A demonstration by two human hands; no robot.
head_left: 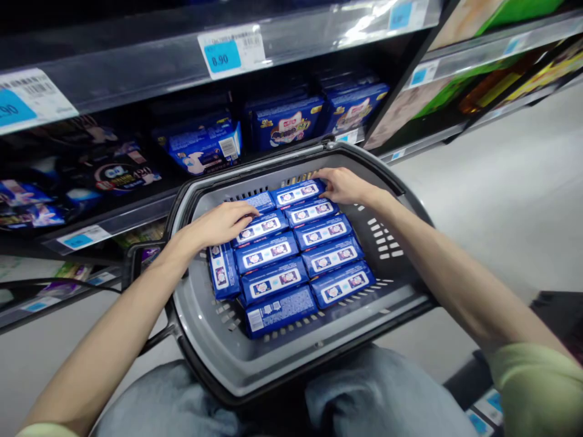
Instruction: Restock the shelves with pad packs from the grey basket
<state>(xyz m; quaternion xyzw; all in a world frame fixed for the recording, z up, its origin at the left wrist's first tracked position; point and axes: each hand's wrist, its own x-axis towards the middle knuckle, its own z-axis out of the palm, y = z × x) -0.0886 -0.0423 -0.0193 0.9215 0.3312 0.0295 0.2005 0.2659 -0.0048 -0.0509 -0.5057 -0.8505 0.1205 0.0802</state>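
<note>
A grey shopping basket (228,346) rests on my knees and holds several blue packs (273,279) stood in two rows. My left hand (223,223) lies on the far packs of the left row, fingers curled over their tops. At the far end of the right row, my right hand (345,185) presses its closed fingers on the last pack (296,193). Whether either hand grips a pack or only touches it is not clear.
A dark store shelf (136,215) stands just beyond the basket with more blue packs (286,124) and price tags (230,51). Another shelf unit (478,79) runs off to the right. Pale floor (501,194) lies right of the basket.
</note>
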